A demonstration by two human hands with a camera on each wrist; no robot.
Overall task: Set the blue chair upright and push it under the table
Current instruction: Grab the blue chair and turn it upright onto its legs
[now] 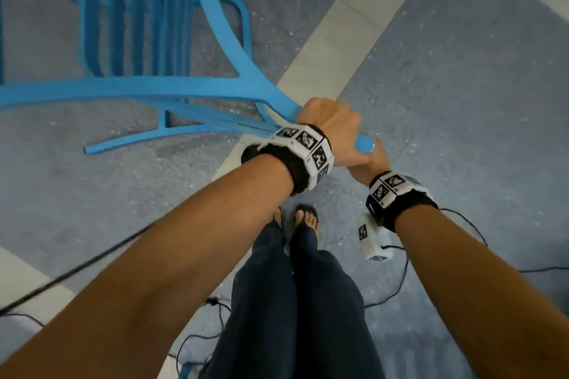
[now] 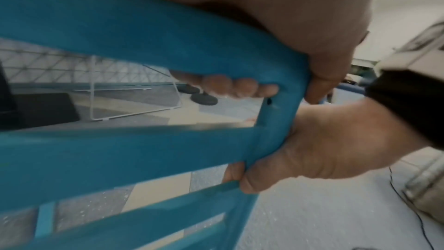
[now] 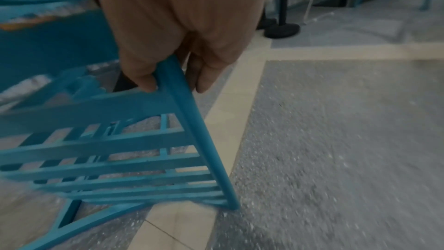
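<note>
Right now my left hand (image 1: 331, 126) is wrapped around the top rail of the blue chair (image 1: 147, 88) at its corner; the left wrist view shows my fingertips (image 2: 240, 87) curling under that rail from the far side. My right hand (image 1: 368, 160) sits just beside and below it, clenched on the corner post of the same backrest, thumb on one side and fingers on the other. Both hands are touching each other, bunched at one end of the back.

The chair hangs out to my left and ahead, tipped so I look down through its slats at the speckled grey floor (image 1: 446, 101) with its pale stripe (image 1: 348, 40). I cannot tell how many legs are on the ground. No table shows in the head view, so I judge I am partway through righting the chair, with the push not yet begun.

To do this well I would keep both grips firm and rotate the back up over the legs, letting the feet act as the pivot instead of lifting the whole weight from one corner. With my hands this close together the chair could twist, so sliding one hand further along the rail should steady it. Cables (image 1: 397, 286) trail by my feet (image 1: 304, 218); I should step clear of them.
</note>
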